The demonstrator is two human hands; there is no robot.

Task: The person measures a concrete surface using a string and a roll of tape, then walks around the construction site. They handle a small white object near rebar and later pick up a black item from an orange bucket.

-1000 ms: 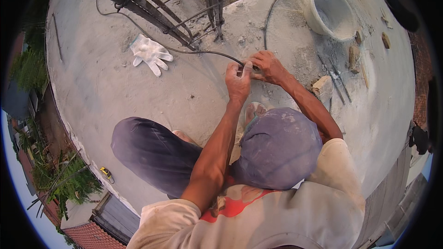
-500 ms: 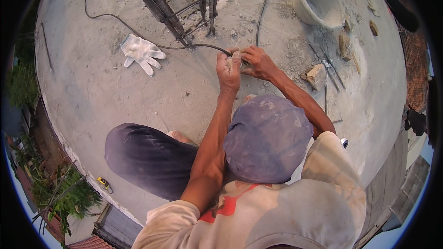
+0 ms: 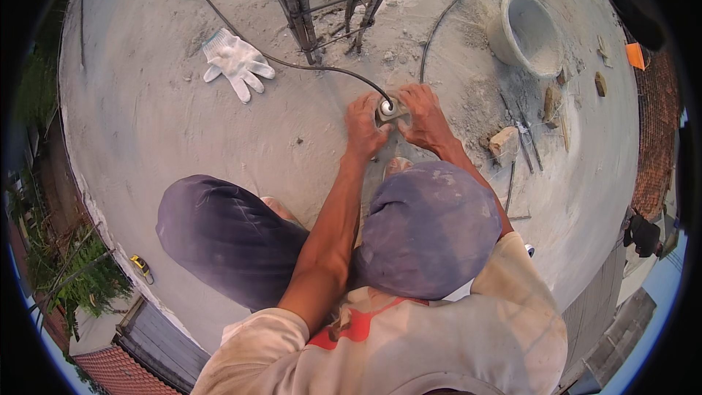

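Between my hands is a small pale socket block (image 3: 399, 107), largely covered by fingers. A round white plug (image 3: 387, 107) sits at its face, with a black cable (image 3: 322, 67) running from it to the upper left. My left hand (image 3: 365, 126) curls round the block's left side, thumb toward the near edge. My right hand (image 3: 425, 118) closes on its right side. A second dark cable (image 3: 430, 40) leads away from beside my right hand's fingers. Whether the plug is fully seated cannot be made out.
A white knit glove (image 3: 235, 61) lies left of the cable. Upright steel rebar (image 3: 292, 7) rises ahead. To the right are a grey bucket (image 3: 532, 38), a broken brick piece (image 3: 504, 145) and metal rods (image 3: 528, 135). A yellow tape measure (image 3: 141, 268) lies near the slab's left edge.
Both hands have turned the socket block so the white plug now faces up into view. The right hand has moved round to the block's right side. The view has shifted slightly.
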